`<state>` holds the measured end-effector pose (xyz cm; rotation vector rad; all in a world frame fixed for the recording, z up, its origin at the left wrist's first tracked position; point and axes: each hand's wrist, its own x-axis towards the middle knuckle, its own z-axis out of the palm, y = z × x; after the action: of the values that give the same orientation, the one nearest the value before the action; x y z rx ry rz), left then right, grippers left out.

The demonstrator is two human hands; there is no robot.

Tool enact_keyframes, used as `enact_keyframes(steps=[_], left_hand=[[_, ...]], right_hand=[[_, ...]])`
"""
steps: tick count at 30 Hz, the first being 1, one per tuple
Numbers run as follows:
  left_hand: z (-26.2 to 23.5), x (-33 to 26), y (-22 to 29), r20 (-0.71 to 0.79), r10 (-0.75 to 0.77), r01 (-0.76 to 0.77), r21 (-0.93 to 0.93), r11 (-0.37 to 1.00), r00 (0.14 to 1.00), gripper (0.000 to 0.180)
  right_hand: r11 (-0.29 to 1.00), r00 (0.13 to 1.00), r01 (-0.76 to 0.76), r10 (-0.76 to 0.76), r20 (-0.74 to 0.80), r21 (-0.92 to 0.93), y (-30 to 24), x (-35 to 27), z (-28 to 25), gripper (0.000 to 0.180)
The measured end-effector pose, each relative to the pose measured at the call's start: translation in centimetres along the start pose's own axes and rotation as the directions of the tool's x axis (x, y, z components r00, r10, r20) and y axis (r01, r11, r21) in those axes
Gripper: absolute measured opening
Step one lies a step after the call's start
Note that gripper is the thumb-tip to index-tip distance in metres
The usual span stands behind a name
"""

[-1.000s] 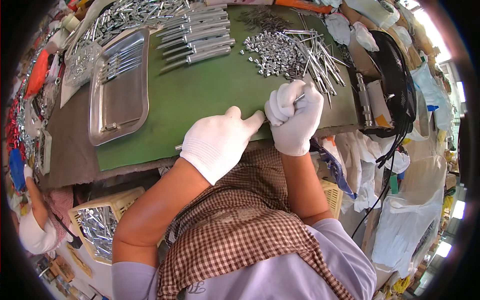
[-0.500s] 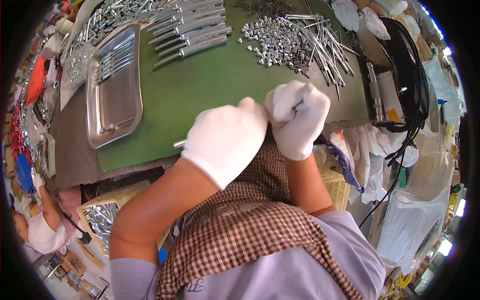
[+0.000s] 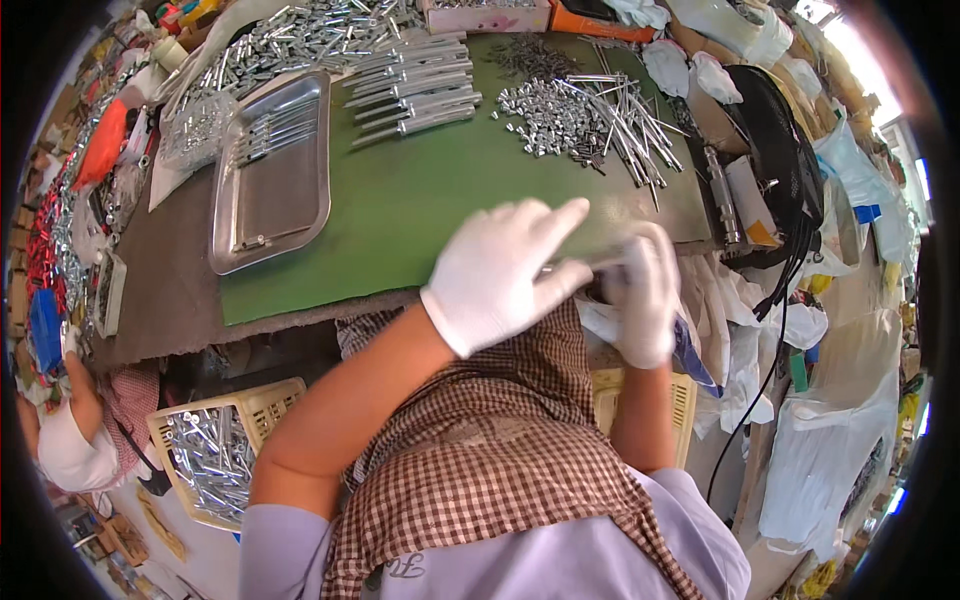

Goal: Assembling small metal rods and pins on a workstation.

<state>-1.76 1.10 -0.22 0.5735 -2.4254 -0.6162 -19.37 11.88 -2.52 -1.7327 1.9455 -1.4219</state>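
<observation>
Both my hands wear white gloves and are raised over the near edge of the green mat [image 3: 390,210]. My left hand [image 3: 495,272] is open, its fingers stretched out and its thumb apart from them. A thin metal rod [image 3: 603,263], smeared by motion, spans the gap between the hands and runs into my right hand [image 3: 648,300]. That hand is blurred, with its fingers curled round the rod's end. Whether the left palm touches the rod is hidden. Beyond the hands lie a heap of small metal nuts or sleeves [image 3: 545,118] and a pile of thin rods [image 3: 632,130].
A steel tray [image 3: 280,205] on the left holds several slim rods. Thicker metal rods [image 3: 425,95] lie in a row at the back. A cream crate [image 3: 262,412] of metal parts stands below the table. Black cables [image 3: 800,225] hang at the right. Another person [image 3: 85,430] is at far left.
My hands have come apart and my left fingers have opened out. The rod end behind my left wrist no longer shows; a rod now appears between the hands. The whole view has shifted slightly.
</observation>
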Motion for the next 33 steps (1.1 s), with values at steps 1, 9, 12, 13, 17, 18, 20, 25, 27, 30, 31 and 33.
enact_keyframes(steps=[1, 9, 12, 13, 17, 18, 20, 25, 27, 30, 31, 33], left_hand=[[-0.6, 1.0, -1.4, -0.018, 0.018, -0.015, 0.161, 0.987, 1.0, 0.046], [-3.6, 5.2, -11.8, -0.066, -0.246, 0.224, 0.681, 0.697, 0.967, 0.024], [-3.2, 5.3, -12.8, -0.055, -0.199, 0.176, 0.726, 0.665, 0.978, 0.022], [-3.2, 5.0, -12.9, -0.054, -0.197, 0.174, 0.728, 0.663, 0.979, 0.022], [-4.3, 2.8, -11.6, 0.012, -0.296, 0.232, 0.593, 0.771, 0.955, 0.023], [-4.8, 2.1, -10.5, 0.036, -0.346, 0.276, 0.528, 0.803, 0.937, 0.022], [-4.7, 0.5, -8.7, 0.072, -0.276, 0.211, 0.47, 0.857, 0.959, 0.022], [-4.5, 0.4, -2.6, 0.242, -0.127, 0.016, 0.414, 0.91, 0.962, 0.032], [-4.8, 0.2, -2.0, 0.229, -0.065, -0.024, 0.367, 0.93, 0.971, 0.036], [-5.6, -1.0, -2.2, 0.189, -0.074, 0.014, 0.301, 0.954, 0.979, 0.038], [-5.5, -1.2, -2.2, 0.178, -0.078, 0.026, 0.279, 0.96, 0.981, 0.039], [-5.2, -1.4, -2.3, 0.165, -0.076, 0.028, 0.279, 0.96, 0.983, 0.039]], right_hand=[[0.869, 0.938, 0.301, -0.343, -0.04, -0.393, 2.3, -0.3, -2.1, 0.015], [0.682, 0.664, -0.725, 0.73, 0.164, -0.099, 4.3, -11.2, -13.5, 0.012], [0.776, 0.748, -0.63, 0.619, 0.241, -0.037, 3.5, -9.1, -10.4, 0.013], [0.817, 0.793, -0.575, 0.548, 0.265, 0.03, 3.4, -7.9, -9.0, 0.014], [0.885, 0.873, -0.393, 0.273, 0.404, 0.25, 0.3, -1.7, -5.6, 0.023], [0.822, 0.828, -0.49, 0.335, 0.45, 0.289, -1.2, -0.5, -4.7, 0.026], [0.728, 0.769, -0.6, 0.41, 0.49, 0.332, -3.3, 1.8, -2.2, 0.033], [0.591, 0.753, -0.655, 0.461, 0.469, 0.47, -3.9, 4.4, 3.1, 0.035], [0.514, 0.746, -0.663, 0.401, 0.531, 0.544, -3.4, 4.5, 3.2, 0.036], [0.544, 0.717, -0.684, 0.383, 0.582, 0.485, -3.5, 4.4, 2.6, 0.036], [0.575, 0.725, -0.673, 0.386, 0.57, 0.466, -3.5, 4.4, 3.0, 0.033], [0.646, 0.707, -0.673, 0.42, 0.569, 0.359, -3.0, 4.3, 3.3, 0.032]])
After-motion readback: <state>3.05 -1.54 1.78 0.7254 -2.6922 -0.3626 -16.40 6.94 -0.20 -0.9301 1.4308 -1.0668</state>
